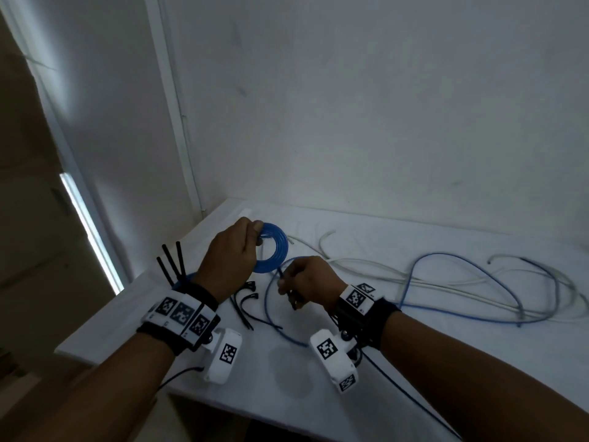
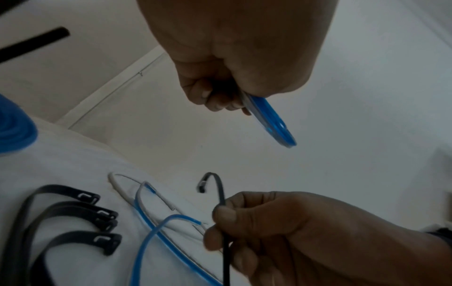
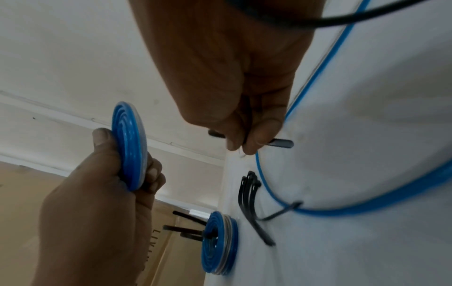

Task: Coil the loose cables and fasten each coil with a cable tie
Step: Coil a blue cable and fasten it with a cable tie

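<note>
My left hand (image 1: 253,237) is raised over the white table (image 1: 430,371) and pinches a flat blue cable coil (image 1: 275,247) by its rim, thumb on one face and fingers on the other (image 3: 129,147). Just to its right, my right hand (image 1: 283,283) pinches a black cable tie (image 2: 221,193). The tie's hooked head end stands up toward the coil and does not touch it. The tie's other end pokes out beside the thumb (image 3: 281,143). A loose blue cable (image 1: 269,301) loops on the table under my right hand.
A second blue coil (image 3: 220,245) with black tie tails sticking out (image 1: 172,263) lies at the table's left edge behind my left wrist. Several spare black ties (image 2: 73,212) lie beneath my hands. Loose blue and white cables (image 1: 478,282) sprawl across the right side.
</note>
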